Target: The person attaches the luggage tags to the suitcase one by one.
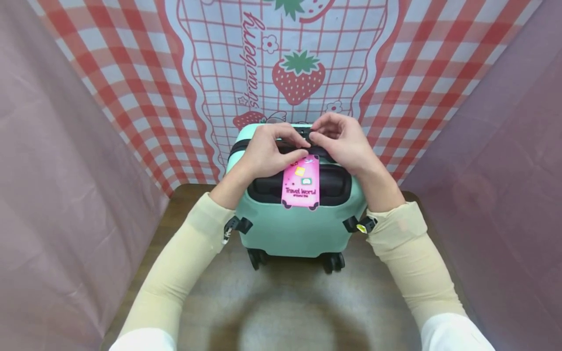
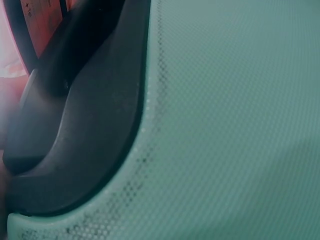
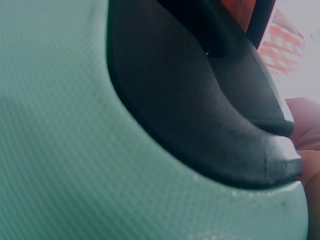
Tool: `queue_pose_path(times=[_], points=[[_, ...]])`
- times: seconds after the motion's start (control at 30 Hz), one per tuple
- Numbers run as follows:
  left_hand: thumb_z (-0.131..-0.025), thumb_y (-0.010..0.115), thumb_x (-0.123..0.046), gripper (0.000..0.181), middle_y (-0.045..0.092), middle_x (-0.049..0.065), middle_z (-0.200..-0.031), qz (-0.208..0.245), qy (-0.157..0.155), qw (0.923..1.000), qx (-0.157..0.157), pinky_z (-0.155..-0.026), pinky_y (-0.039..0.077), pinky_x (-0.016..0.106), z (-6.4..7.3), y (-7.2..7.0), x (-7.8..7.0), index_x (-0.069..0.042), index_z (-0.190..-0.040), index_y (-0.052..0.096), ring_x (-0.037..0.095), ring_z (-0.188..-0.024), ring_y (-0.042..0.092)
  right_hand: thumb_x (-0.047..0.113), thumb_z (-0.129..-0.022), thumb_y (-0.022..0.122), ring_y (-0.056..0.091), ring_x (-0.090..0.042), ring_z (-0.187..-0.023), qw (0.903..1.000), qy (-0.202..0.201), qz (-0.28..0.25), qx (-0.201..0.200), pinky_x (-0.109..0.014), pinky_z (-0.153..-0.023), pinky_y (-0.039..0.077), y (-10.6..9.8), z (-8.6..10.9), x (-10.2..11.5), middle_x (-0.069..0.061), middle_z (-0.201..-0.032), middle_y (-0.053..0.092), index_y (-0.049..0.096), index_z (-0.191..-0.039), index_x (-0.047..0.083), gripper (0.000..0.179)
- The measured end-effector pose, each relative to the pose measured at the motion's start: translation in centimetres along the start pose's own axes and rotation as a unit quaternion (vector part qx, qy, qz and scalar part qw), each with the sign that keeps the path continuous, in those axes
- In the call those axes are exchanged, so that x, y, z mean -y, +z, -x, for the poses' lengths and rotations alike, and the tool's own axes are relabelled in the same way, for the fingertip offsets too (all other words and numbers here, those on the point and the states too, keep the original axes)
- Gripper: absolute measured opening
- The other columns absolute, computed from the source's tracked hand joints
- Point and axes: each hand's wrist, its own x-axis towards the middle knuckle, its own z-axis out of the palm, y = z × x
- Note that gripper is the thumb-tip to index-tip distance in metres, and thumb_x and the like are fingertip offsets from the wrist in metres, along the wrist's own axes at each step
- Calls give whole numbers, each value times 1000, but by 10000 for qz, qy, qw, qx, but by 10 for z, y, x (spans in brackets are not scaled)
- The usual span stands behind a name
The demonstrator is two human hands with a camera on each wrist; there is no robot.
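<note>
A mint-green suitcase [image 1: 290, 229] with a black top handle [image 1: 335, 183] stands upright on its wheels. A pink luggage tag [image 1: 300, 185] printed "Travel World" hangs over that handle's recess. My left hand [image 1: 272, 151] bends its thumb and index finger together at the tag's top edge, pinching it near its dark strap. Just beyond, my right hand [image 1: 344, 141] has curled fingers, thumb tip close to index finger; whatever lies between them is too small to make out. Both wrist views show mainly the green shell [image 2: 225, 100] and the black handle recess [image 3: 160, 90], with fingers at the edge.
Beneath the suitcase is a brown wooden tabletop [image 1: 281, 302]. Behind it hangs a red-and-white checked cloth with strawberries [image 1: 298, 78]. Pinkish-grey curtains [image 1: 57, 195] close off both sides. Black wheels [image 1: 333, 262] show under the suitcase.
</note>
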Motion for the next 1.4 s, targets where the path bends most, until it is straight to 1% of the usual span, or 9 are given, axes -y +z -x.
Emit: queue_pose_path(times=[0.27,0.37,0.53,0.77,0.83,0.93,1.13,1.27,1.4], points=[[-93,82,-13,8,78,6,-97,-158,49,9998,-128,-87,63,28,-2,3,-2,-8,-99,83,15,-91,76,9,-103,68,69,-8,-84,9968,-53,-700,-386,-20,-77,58,1,2,-2,5,-90,69,69,-108,5,7],[-92,83,-14,10,79,6,-98,-141,31,9998,-132,-89,63,28,-2,4,-2,-9,-100,84,15,-92,76,9,-102,68,69,-8,-84,9961,-124,-806,-339,-20,-77,58,0,2,-4,6,-89,69,69,-111,5,10],[-91,84,-14,12,80,6,-99,-158,12,9998,-101,-90,63,29,0,4,-1,-8,-101,83,16,-93,76,13,-102,70,69,-10,-83,9980,-236,-577,-111,-21,-75,57,-2,3,-6,5,-92,73,72,-113,4,15],[-92,80,-11,5,76,7,-92,-411,681,9967,-145,-85,64,32,-1,6,2,-6,-93,80,16,-86,73,13,-101,72,68,-10,-83,9959,-577,-643,-261,-21,-75,56,-2,6,-10,7,-92,74,75,-106,10,7],[-91,81,-12,6,76,7,-90,-317,734,9965,-239,-83,64,31,-1,6,2,-6,-92,81,16,-83,73,13,-101,72,67,-10,-82,9940,-730,-737,-332,-21,-75,55,-1,7,-10,9,-91,73,75,-106,10,6],[-89,84,-14,9,79,7,-88,-99,573,9974,-428,-80,65,31,-1,5,1,-6,-94,83,15,-79,75,11,-101,72,65,-11,-81,9907,-1007,-837,-370,-22,-73,53,-1,10,-10,9,-90,71,76,-105,10,6],[-86,90,-18,19,81,9,-88,301,-242,9977,-561,-78,64,29,-4,4,-2,-4,-95,79,16,-80,79,8,-99,73,65,-12,-79,9863,-1303,-936,-376,-22,-71,52,-1,12,-10,7,-88,71,75,-102,10,4],[-87,88,-23,20,82,7,-89,68,-593,9976,-353,-76,62,26,-6,2,-4,-7,-97,83,13,-79,78,7,-99,73,65,-12,-80,9849,-1397,-944,-382,-22,-72,53,-1,13,-12,6,-88,72,74,-102,7,3],[-88,87,-25,17,83,5,-86,-203,-643,9975,-186,-72,60,24,-8,0,-6,-9,-93,86,11,-77,77,5,-99,72,65,-13,-78,9829,-1531,-941,-410,-23,-71,53,0,14,-13,5,-88,72,74,-104,3,5]])
